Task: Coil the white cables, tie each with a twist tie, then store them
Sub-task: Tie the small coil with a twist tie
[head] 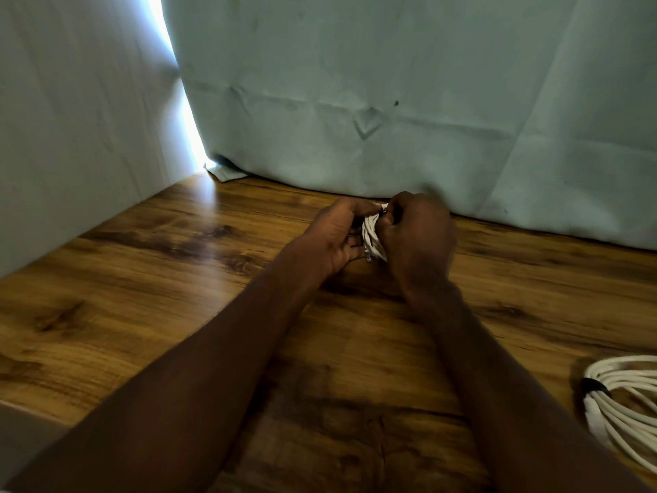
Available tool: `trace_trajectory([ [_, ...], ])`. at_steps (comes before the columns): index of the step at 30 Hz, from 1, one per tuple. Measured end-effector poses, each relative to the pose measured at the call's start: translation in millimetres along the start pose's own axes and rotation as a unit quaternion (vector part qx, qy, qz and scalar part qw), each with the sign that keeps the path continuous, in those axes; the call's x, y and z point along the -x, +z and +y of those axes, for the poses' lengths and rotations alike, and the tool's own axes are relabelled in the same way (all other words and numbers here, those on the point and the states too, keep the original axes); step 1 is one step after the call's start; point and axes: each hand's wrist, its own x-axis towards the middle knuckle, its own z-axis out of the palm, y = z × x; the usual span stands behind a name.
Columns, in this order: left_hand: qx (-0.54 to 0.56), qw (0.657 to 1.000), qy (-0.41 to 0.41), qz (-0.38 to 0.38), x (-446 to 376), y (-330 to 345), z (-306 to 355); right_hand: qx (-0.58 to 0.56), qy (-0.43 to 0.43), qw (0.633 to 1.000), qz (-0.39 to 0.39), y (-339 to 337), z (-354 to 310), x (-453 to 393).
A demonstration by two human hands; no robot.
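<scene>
A small coil of white cable (371, 236) is held upright between both hands above the wooden table (142, 297), near its far edge. My left hand (334, 236) cups the coil from the left, thumb on its top. My right hand (416, 233) grips it from the right, fingers pinching at the coil's top where a dark bit, perhaps a twist tie, shows. A connector end pokes out at the coil's bottom. A second coil of white cable (625, 403), bound with a dark tie, lies at the table's right edge.
Pale blue-green cloth (355, 101) hangs behind the table and along the left side, with a bright gap of light between the sheets. A grey surface (21, 443) sits at the lower left corner.
</scene>
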Motion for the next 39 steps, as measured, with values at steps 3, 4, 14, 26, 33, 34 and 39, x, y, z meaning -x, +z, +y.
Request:
trace_trajectory([
  [3, -0.006, 1.0, 0.003, 0.0, -2, -2, -1, -0.006, 0.0, 1.0, -0.002, 0, 1, -1],
  [4, -0.006, 1.0, 0.004, -0.001, -3, -3, -1, -0.009, -0.001, 1.0, -0.006, 0, 1, -2],
  [14, -0.02, 0.999, -0.018, -0.018, -4, -10, 4, -0.074, -0.049, 0.994, -0.07, 1, 13, -9],
  [26, -0.002, 0.999, -0.027, -0.035, -7, -17, 4, -0.091, -0.039, 0.993, -0.06, -5, 6, -8],
  [33, 0.027, 0.998, -0.042, -0.031, -12, -16, 3, -0.185, 0.041, 0.981, -0.047, -5, -1, -2],
  [34, 0.031, 0.998, -0.043, -0.032, -11, -15, 2, -0.195, 0.05, 0.978, -0.046, -6, -2, -1],
  [39, 0.033, 0.998, -0.044, -0.03, -10, -12, 1, -0.176, 0.049, 0.983, -0.022, -4, -4, 1],
])
